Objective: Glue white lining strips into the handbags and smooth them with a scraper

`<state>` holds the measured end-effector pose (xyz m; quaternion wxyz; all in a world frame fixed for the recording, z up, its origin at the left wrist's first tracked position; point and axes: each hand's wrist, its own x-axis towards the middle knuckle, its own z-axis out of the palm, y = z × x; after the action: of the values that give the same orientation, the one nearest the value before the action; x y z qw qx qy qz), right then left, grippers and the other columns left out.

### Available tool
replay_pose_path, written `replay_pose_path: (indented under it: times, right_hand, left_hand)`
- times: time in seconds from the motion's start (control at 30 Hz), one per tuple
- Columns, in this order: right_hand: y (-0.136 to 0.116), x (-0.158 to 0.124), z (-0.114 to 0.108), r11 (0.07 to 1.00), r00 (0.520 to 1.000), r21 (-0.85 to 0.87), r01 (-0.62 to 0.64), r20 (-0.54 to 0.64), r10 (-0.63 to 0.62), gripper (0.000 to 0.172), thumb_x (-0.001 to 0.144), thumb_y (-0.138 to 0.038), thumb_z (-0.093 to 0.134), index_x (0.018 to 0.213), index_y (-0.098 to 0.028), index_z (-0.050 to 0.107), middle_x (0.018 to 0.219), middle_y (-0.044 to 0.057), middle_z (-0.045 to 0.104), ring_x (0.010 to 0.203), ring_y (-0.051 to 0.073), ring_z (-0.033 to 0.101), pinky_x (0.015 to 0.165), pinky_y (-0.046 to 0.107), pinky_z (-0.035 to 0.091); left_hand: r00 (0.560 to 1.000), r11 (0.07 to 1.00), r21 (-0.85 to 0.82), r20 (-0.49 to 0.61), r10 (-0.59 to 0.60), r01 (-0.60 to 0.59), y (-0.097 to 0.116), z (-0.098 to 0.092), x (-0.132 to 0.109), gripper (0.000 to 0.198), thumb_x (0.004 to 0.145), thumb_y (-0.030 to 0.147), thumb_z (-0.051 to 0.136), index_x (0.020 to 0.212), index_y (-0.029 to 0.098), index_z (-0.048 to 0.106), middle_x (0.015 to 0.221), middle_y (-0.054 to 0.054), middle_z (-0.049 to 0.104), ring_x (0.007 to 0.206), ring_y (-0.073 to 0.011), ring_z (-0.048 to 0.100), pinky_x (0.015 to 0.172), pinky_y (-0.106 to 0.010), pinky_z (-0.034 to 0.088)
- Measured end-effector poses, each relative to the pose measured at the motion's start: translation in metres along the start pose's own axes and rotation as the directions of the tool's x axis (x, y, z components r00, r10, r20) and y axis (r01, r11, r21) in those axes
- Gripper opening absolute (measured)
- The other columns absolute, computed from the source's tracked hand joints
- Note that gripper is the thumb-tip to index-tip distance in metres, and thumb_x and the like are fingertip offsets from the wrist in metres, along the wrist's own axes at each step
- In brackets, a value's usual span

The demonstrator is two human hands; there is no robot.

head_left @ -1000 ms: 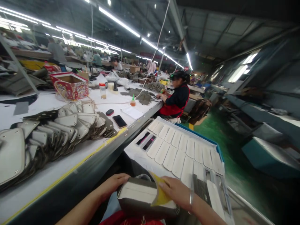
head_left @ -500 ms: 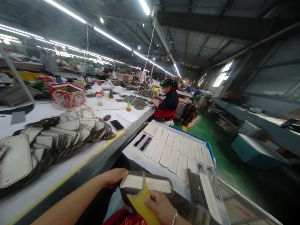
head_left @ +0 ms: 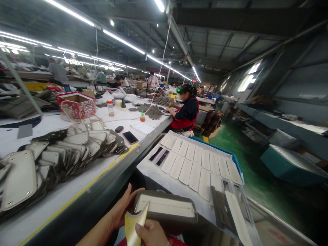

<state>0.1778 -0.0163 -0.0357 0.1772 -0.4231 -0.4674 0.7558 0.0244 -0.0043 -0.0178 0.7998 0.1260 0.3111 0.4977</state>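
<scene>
My right hand (head_left: 153,234) pinches a yellow scraper (head_left: 133,223), a thin flat piece with a curved-in edge and pointed corners. Its upper tip rests at the white strip (head_left: 169,207) along the top of a dark grey, leather-like boxy piece (head_left: 176,220). My left hand (head_left: 121,206) is against the left end of that piece, its fingers spread apart. The piece lies over my lap, its lower part partly hidden by my right hand and the scraper. Beyond it is a white-covered board (head_left: 153,179) bearing rows of white rounded strips (head_left: 183,169).
Left, a white table (head_left: 84,201) carries overlapping white-faced grey panels (head_left: 22,181), a phone (head_left: 130,137), a red patterned box (head_left: 77,107) and a small bottle (head_left: 142,118). A co-worker (head_left: 187,109) in a red apron sits farther along. Right, a teal bin (head_left: 289,167) stands on the green floor.
The yellow scraper has moved left along the boxy piece with my right hand, toward its left end. My left hand's fingers have lifted and spread. The view has shifted slightly.
</scene>
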Motion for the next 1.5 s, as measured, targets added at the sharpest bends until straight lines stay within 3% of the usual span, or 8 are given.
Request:
replay_pose_path:
  times: [0.13,0.27,0.5,0.73,0.97,1.17,1.37,1.5]
  right_hand:
    - [0.003,0.0,0.002,0.993,0.997,0.095,-0.065,0.042,0.062,0.069,0.046,-0.07,0.066,0.079,-0.01,0.063,0.062,0.008,0.064,0.052,0.014,0.058,0.045,0.022,0.041]
    - [0.0,0.0,0.007,0.978,0.993,0.179,-0.105,0.067,0.095,0.062,0.052,-0.064,0.068,0.083,-0.011,0.061,0.07,0.009,0.066,0.063,0.019,0.063,0.054,0.026,0.048]
    - [-0.006,0.006,0.01,0.925,0.958,0.279,-0.258,0.196,0.208,0.076,0.048,-0.065,0.069,0.097,-0.007,0.058,0.072,0.013,0.066,0.057,0.022,0.064,0.056,0.035,0.052]
    - [0.0,0.013,0.007,0.917,0.96,0.295,-0.269,0.156,0.231,0.067,0.042,-0.068,0.069,0.078,-0.012,0.061,0.066,0.01,0.066,0.065,0.026,0.065,0.052,0.032,0.052]
    - [0.015,0.023,0.021,0.899,0.96,0.34,-0.278,0.07,0.27,0.074,0.022,-0.074,0.068,0.065,-0.014,0.056,0.053,0.008,0.062,0.05,0.026,0.062,0.039,0.03,0.045]
    - [-0.003,0.014,0.012,0.861,0.924,0.336,-0.381,0.166,0.344,0.078,0.03,-0.07,0.069,0.083,-0.014,0.056,0.058,0.007,0.064,0.038,0.015,0.056,0.036,0.021,0.04]
    - [-0.002,0.014,0.001,0.906,0.955,0.327,-0.268,0.215,0.205,0.059,0.047,-0.066,0.068,0.075,-0.014,0.059,0.059,0.006,0.064,0.05,0.019,0.061,0.046,0.026,0.045]
    - [-0.003,0.016,-0.005,0.911,0.95,0.327,-0.251,0.263,0.167,0.056,0.047,-0.07,0.066,0.07,-0.019,0.06,0.056,0.007,0.062,0.054,0.026,0.062,0.048,0.035,0.047]
  left_hand:
    - [0.998,0.989,-0.145,0.059,0.007,0.001,-0.001,-0.002,-0.005,0.07,0.082,0.063,0.033,0.134,0.015,0.035,0.108,-0.013,0.061,0.099,-0.0263,0.057,0.088,-0.036,0.042]
    - [0.999,0.995,-0.103,0.038,0.001,0.003,-0.002,0.0,-0.005,0.069,0.083,0.062,0.034,0.137,0.02,0.029,0.111,-0.012,0.06,0.099,-0.0285,0.058,0.084,-0.038,0.044]
    - [0.958,0.987,0.161,-0.285,0.032,0.015,0.004,0.014,0.003,0.072,0.076,0.067,0.042,0.131,0.021,0.04,0.1,-0.007,0.066,0.085,-0.0246,0.062,0.074,-0.034,0.047]
    - [0.895,0.946,0.31,-0.443,0.055,0.095,0.01,0.022,0.011,0.068,0.076,0.068,0.042,0.121,0.018,0.052,0.092,-0.006,0.068,0.085,-0.0226,0.062,0.073,-0.03,0.047]
    - [0.95,0.983,0.129,-0.299,-0.09,0.134,0.011,0.014,0.011,0.062,0.081,0.063,0.038,0.126,0.021,0.045,0.103,-0.007,0.066,0.09,-0.0222,0.061,0.078,-0.031,0.047]
    - [0.92,0.914,0.391,-0.389,0.052,0.113,0.007,0.01,0.02,0.061,0.08,0.064,0.038,0.121,0.02,0.052,0.104,-0.005,0.066,0.094,-0.0229,0.06,0.083,-0.032,0.045]
    - [0.87,0.789,0.58,-0.475,0.129,0.2,0.014,0.015,0.022,0.069,0.079,0.069,0.031,0.117,0.018,0.056,0.1,-0.006,0.068,0.093,-0.0253,0.06,0.084,-0.033,0.044]
    - [0.863,0.744,0.619,-0.491,0.118,0.251,0.018,0.024,0.025,0.067,0.08,0.068,0.03,0.116,0.019,0.058,0.104,-0.005,0.066,0.097,-0.0253,0.059,0.086,-0.033,0.043]
